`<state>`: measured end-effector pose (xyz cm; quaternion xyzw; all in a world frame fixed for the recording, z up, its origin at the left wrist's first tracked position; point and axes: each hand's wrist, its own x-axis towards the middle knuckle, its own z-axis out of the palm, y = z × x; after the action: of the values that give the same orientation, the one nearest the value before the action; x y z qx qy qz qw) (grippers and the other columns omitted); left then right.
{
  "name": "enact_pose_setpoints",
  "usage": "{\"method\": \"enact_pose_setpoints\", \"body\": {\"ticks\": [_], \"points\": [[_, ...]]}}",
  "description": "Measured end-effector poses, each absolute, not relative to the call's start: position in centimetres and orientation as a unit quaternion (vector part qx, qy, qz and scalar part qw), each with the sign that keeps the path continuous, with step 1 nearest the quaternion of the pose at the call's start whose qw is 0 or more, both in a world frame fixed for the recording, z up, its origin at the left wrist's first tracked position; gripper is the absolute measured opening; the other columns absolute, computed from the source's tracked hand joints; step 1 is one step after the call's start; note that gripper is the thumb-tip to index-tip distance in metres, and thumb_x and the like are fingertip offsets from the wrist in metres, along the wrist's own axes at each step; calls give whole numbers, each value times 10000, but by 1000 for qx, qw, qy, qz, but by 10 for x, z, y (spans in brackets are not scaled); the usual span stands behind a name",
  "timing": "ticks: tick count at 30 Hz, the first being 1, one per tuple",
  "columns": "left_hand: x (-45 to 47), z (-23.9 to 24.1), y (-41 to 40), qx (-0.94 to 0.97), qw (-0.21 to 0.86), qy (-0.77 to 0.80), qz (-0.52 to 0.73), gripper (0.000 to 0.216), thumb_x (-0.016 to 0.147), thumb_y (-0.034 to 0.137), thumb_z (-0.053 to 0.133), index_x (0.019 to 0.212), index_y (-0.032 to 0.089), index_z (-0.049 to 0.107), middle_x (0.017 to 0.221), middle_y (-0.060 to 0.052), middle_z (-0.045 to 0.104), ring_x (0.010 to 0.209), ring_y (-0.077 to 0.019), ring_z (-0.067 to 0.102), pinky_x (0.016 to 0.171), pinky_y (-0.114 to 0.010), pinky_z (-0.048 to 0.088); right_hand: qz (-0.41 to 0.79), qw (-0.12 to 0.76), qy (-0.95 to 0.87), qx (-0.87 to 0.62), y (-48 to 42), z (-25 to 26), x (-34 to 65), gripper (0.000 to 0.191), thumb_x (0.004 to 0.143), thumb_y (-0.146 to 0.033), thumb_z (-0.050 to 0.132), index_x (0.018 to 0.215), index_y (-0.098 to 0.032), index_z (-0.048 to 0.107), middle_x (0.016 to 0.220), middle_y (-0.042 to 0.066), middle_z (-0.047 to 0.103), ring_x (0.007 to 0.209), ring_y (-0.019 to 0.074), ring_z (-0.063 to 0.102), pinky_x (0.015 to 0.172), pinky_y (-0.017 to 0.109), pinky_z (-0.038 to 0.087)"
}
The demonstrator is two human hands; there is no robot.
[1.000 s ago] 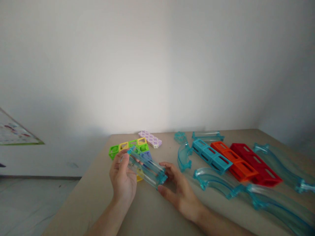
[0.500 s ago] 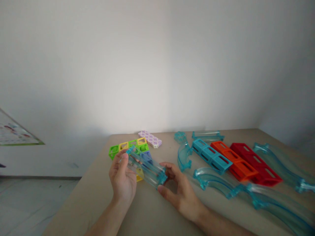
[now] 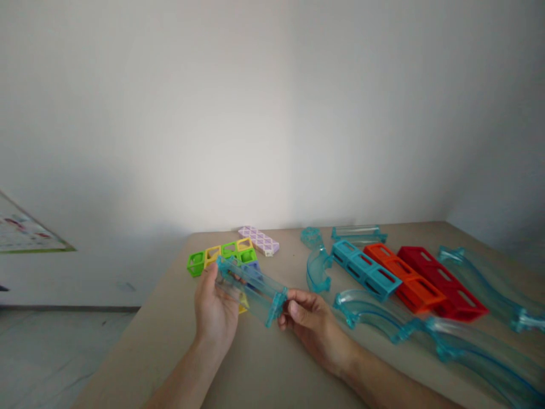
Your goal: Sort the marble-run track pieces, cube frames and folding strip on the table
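Observation:
A straight, see-through teal marble-run track piece [image 3: 253, 292] is held above the table, slanting down to the right. My left hand [image 3: 218, 309] is closed around its far left end, thumb on top. At the near right end, my right hand [image 3: 313, 324] pinches the teal connector with thumb and fingers. Behind the track and partly hidden by it lie green, yellow and blue magnetic block frames [image 3: 230, 250].
On the beige table [image 3: 264, 369] lie a purple patterned block strip [image 3: 259, 240], a light-blue block row [image 3: 366, 268], an orange row [image 3: 404, 278] and a red row [image 3: 443, 283]. Curved teal tracks [image 3: 374, 312] spread across the right side. A wall [image 3: 272, 113] rises behind.
The held track has rolled a little in my hands. My right thumb has moved up from beneath its end to beside the fingers at the connector.

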<state>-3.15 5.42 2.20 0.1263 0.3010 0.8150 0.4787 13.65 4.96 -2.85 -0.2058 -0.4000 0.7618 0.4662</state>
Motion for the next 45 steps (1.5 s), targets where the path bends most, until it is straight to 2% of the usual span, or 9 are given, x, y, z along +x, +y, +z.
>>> {"method": "enact_pose_setpoints", "body": {"ticks": [9,18,26,32,39,45], "points": [[-29,19,51,158,500,288,801,166,740,206,727,881,170,647,838,-6,725,714,-138,674,651,-244,551,756,444,-423,-227,46,-25,136,362,678,-487,793,702,-150,666,643,6,610,607,117,512,638,249,366],[-30,17,53,179,507,275,797,144,746,211,727,836,172,621,768,9,686,664,-128,647,609,-234,534,721,453,-464,-244,48,-27,137,367,733,-494,749,699,-151,624,614,-13,574,593,108,480,630,238,347],[-32,19,53,160,503,282,801,147,741,196,716,862,180,635,784,11,701,677,-129,653,629,-233,525,720,449,-465,-254,47,-28,136,374,712,-507,752,709,-154,628,643,-6,563,600,116,481,616,243,366],[-30,19,49,197,516,292,781,141,758,242,714,845,180,622,780,9,686,674,-116,645,656,-223,516,757,423,-453,-206,44,-22,137,463,802,-597,585,689,-150,627,672,26,556,645,150,515,650,275,401],[-26,14,42,289,516,332,734,211,762,309,707,912,196,610,755,-3,688,674,-159,665,639,-257,524,757,326,-522,-219,42,-17,136,479,653,-618,725,664,-154,608,614,-21,504,565,106,412,560,229,316],[-22,15,39,326,562,335,683,320,768,339,709,1045,192,641,873,-62,722,760,-211,695,681,-312,552,715,389,-539,-217,37,-19,134,470,762,-600,646,638,-163,526,587,-39,421,541,92,343,530,227,271]]}}
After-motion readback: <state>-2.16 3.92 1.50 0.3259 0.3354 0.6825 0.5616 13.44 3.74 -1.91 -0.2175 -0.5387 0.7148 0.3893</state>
